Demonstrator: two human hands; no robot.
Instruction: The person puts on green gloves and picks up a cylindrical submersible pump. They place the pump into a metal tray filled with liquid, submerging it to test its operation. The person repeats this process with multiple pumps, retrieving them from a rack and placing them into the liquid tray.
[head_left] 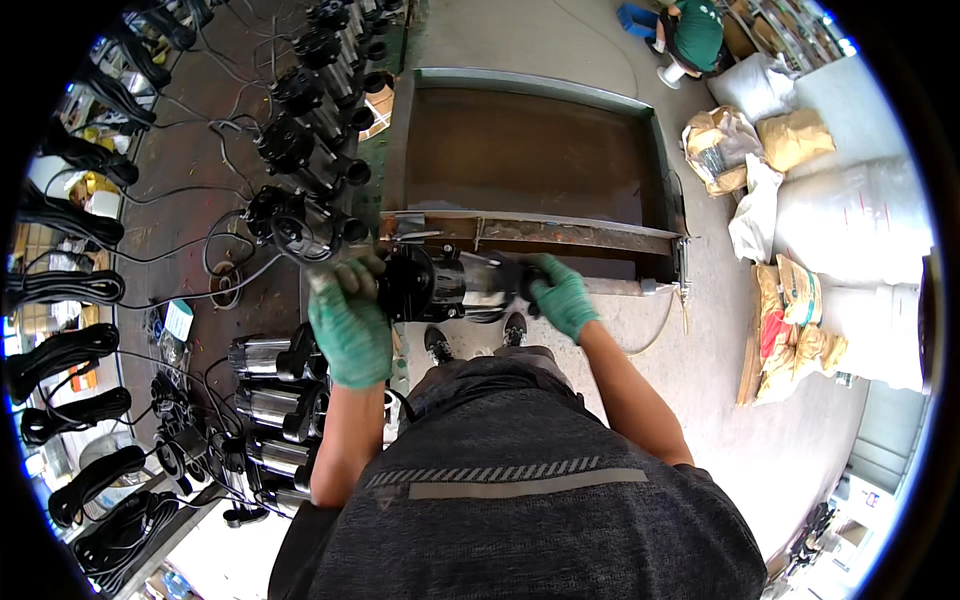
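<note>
A pump with a shiny metal barrel and black ends, apparently a submersible pump (468, 286), is held level in front of my body, crosswise between both hands. My left hand (352, 322), in a green glove with a dirty, greyish finger area, grips its black left end. Round the narrower black right end close the fingers of my right hand (566, 300), also green-gloved. The right end looks slightly blurred. Close beyond the pump is the near rim of a rectangular metal tank (570, 232) with a brown interior.
Left of me, a dark workbench (165, 235) carries a row of similar pumps (300, 150) and more lying pumps (275, 405). Coiled black cables (65, 288) line its far side, their leads crossing the bench. Sacks (795, 310) stand at right; a person in green (697, 35) crouches at the far right.
</note>
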